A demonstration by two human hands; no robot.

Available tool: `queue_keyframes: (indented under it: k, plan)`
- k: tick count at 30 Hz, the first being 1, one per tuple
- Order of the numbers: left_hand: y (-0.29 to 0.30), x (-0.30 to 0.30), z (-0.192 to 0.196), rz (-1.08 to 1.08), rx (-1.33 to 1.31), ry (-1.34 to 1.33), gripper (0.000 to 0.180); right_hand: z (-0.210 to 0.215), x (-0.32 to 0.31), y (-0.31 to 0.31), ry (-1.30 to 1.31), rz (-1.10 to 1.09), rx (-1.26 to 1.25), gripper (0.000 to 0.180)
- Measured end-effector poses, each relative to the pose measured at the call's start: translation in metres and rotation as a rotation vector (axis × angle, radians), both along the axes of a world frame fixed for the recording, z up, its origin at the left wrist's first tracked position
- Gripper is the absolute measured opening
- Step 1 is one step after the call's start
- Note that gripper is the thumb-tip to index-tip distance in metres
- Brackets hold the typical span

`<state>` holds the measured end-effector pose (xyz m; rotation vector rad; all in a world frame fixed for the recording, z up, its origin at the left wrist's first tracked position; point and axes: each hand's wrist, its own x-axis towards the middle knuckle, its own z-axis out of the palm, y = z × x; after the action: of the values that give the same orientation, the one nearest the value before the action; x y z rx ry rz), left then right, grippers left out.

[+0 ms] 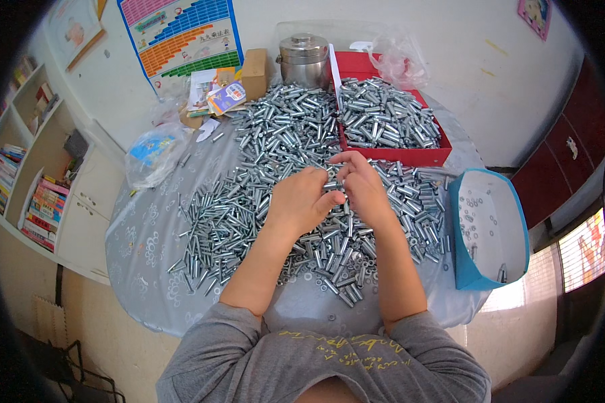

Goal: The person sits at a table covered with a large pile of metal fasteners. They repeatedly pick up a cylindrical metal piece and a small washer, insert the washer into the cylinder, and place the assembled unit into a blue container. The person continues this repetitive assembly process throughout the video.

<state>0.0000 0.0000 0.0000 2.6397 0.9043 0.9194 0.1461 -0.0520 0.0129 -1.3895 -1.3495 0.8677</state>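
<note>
Over the middle of a big heap of silvery metal sleeve anchors [232,215], my two hands are close together. My left hand [299,200] is closed, its fingers curled out of sight and its thumb pointing toward the right hand. Just beside it, my right hand [363,189] has bent fingers, the forefinger reaching left above the others. Small metal parts show between the hands, but whether they are held or lie in the heap behind cannot be made out. Small ring washers [366,269] lie among the anchors near the heap's front edge.
A red box [396,156] full of anchors stands at the back right. At the right edge is a blue fabric bin [480,282] with some washers and a few anchors. A steel pot [304,60], cardboard box [255,74] and plastic bag [156,158] stand on the grey-covered table [141,269].
</note>
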Motion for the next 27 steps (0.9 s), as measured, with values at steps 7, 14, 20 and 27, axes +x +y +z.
queue_keyframes:
  k: [7,14,20,27]
  plan:
    - [0.006,0.003,-0.006,0.013,-0.009,-0.015,0.075,-0.02,0.0,0.009,0.111,-0.06,0.067,0.033]
    - [0.014,0.001,-0.008,0.065,-0.031,-0.015,0.074,-0.018,-0.002,0.012,0.097,-0.026,0.028,0.034]
    - [0.016,0.001,-0.011,0.055,-0.007,-0.009,0.074,-0.013,-0.005,0.013,0.173,0.034,-0.07,0.028]
    - [0.011,0.003,-0.01,0.087,-0.073,0.005,0.075,-0.015,-0.003,0.014,0.171,0.026,-0.192,0.022]
